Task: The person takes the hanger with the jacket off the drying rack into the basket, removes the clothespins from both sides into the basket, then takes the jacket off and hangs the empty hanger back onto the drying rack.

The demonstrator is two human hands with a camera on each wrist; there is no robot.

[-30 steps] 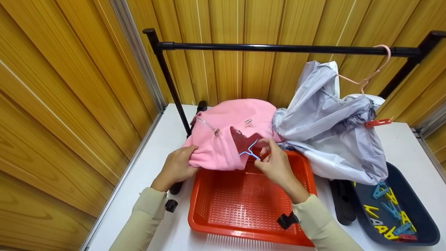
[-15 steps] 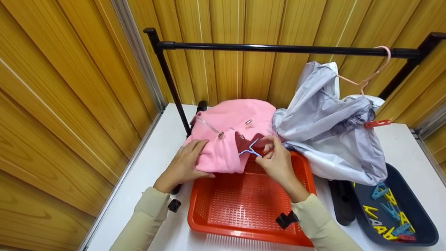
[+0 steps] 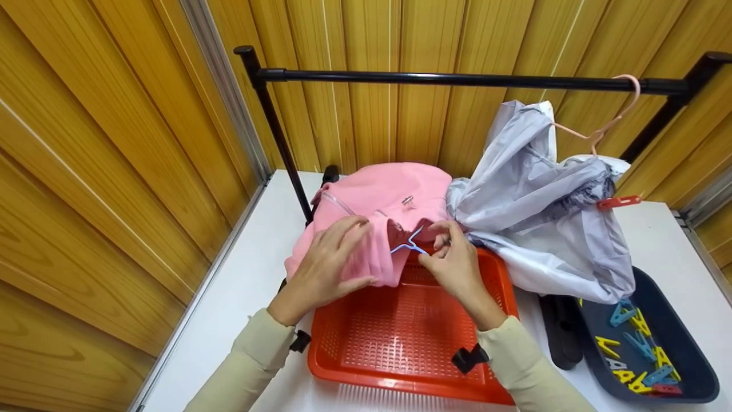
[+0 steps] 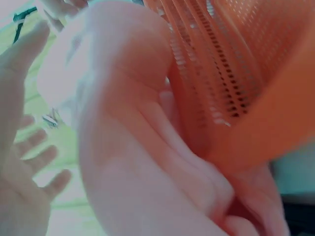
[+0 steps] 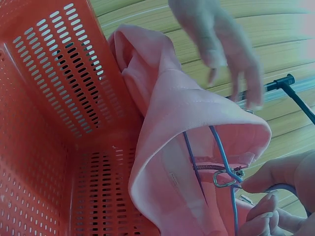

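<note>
Now a soft pink cloth top with a metal zip (image 3: 394, 183) lies in the middle, draped over the far edge of a bright red plastic basket full of little holes (image 3: 389, 343), which sits at 6 o'clock from it. At 8 o'clock on the pink top is the left hand (image 3: 326, 260), its fingers and thumb spread wide apart around the cloth; I cannot tell if the tips touch it. At 4 o'clock, the right hand (image 3: 457, 263) pinches a thin blue clothes hanger (image 3: 412, 246) between thumb and finger. The blue hanger pokes out of the top's neck hole. Both arms wear beige sleeves (image 3: 246, 355). A black metal rack (image 3: 457, 79) has its bar up at 12 o'clock. At 3 o'clock, a thin grey and white garment (image 3: 532, 183) hangs on a pink hanger (image 3: 598, 135), with a red clip (image 3: 623, 201) on it. Further out at 4 o'clock is a dark blue plastic tray (image 3: 697, 355) with yellow, blue, white and red pegs (image 3: 640, 343) inside.
</note>
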